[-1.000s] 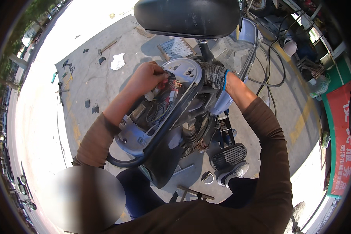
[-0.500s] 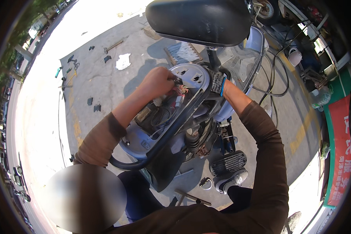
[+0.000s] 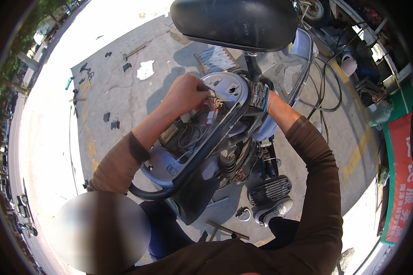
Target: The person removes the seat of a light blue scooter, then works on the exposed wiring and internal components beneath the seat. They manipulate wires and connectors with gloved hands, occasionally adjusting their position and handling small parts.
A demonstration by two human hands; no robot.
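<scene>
An electric scooter stands before me, its oval under-seat compartment (image 3: 167, 172) uncovered. Inside it are a bundle of reddish wires (image 3: 217, 105), a white connector (image 3: 211, 117) and dark cables (image 3: 188, 137). My bare left hand (image 3: 187, 94) reaches over the compartment's far left side, fingers pinched together beside the wires; what is between the fingertips is hidden. My right hand (image 3: 259, 97), in a grey knit glove with a blue cuff, is at the outer right side of the black tube rail (image 3: 206, 151). Its fingers are mostly hidden behind the scooter's body.
The black seat (image 3: 234, 23) rises beyond the compartment. A hammer (image 3: 134, 52), a white paper (image 3: 145, 70) and small dark parts (image 3: 115, 124) lie on the concrete at left. Black hoses (image 3: 323, 87) loop at right, near a red banner (image 3: 399, 178). Below sits a ribbed pedal (image 3: 270, 191).
My left hand has shifted slightly up and away from the wires, baring more of them. My right hand stays at the rail's outer side, with its forearm moved slightly right.
</scene>
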